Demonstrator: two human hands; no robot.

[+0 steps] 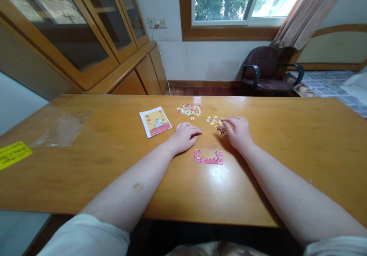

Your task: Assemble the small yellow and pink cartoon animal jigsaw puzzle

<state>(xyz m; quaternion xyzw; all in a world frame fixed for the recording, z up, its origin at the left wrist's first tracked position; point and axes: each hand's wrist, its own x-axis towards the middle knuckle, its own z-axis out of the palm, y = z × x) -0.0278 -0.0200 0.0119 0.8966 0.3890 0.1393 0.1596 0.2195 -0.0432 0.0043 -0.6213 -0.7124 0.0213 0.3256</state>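
On the table, a partly joined jigsaw puzzle [208, 160] forms a pink U shape, its open side facing away from me. My left hand [185, 136] rests just beyond its left side, fingers closed, with a small pink puzzle piece [201, 133] at the tips. Over a smaller pile of loose puzzle pieces [220, 129] is my right hand [239, 132], thumb and forefinger pinched at a piece on the pile's edge. The fingers partly hide this pile. Farther back lies a larger pile of puzzle pieces [189, 110], yellow, pink and white.
Left of the piles lies a reference picture card [156, 122] with a white cartoon animal. A clear plastic bag [63, 130] and a yellow label [14, 154] are at the table's left. Beyond the wooden table [286, 133] stand a glass-door cabinet [86, 26] and an armchair [262, 68].
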